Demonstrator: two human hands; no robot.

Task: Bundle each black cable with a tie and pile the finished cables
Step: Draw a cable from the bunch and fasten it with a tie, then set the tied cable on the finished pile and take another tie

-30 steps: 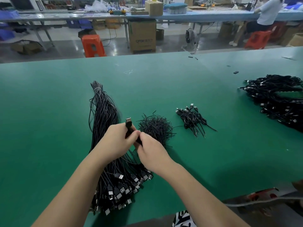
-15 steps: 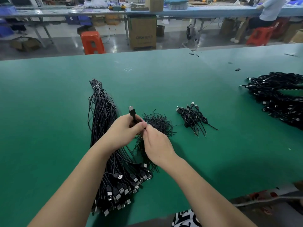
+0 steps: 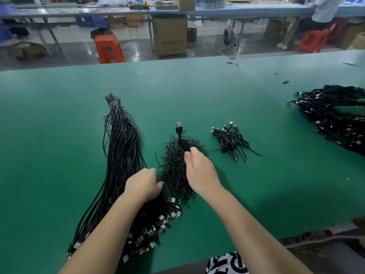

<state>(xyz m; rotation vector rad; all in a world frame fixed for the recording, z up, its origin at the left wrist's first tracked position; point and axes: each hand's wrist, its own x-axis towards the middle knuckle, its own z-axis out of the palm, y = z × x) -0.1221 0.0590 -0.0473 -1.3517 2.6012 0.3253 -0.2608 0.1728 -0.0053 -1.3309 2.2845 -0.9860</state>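
A green worktable (image 3: 59,135) in a workshop is carrying black USB cables and a heap of ties.

The right hand (image 3: 199,171) is pinching a coiled USB cable (image 3: 180,137) between thumb and fingers, holding it over the heap of black ties (image 3: 175,167) with its plug pointing away. The left hand (image 3: 144,183) is resting with curled fingers at the heap's left edge, on the long sheaf of unbundled cables (image 3: 122,147); whether it is gripping anything I cannot tell. Right of the ties, a small pile of finished cables (image 3: 231,141) is lying. A larger cable pile (image 3: 335,117) is sitting at the far right. Behind the table, an orange stool (image 3: 108,48) and a cardboard box (image 3: 169,36) are standing on the floor.
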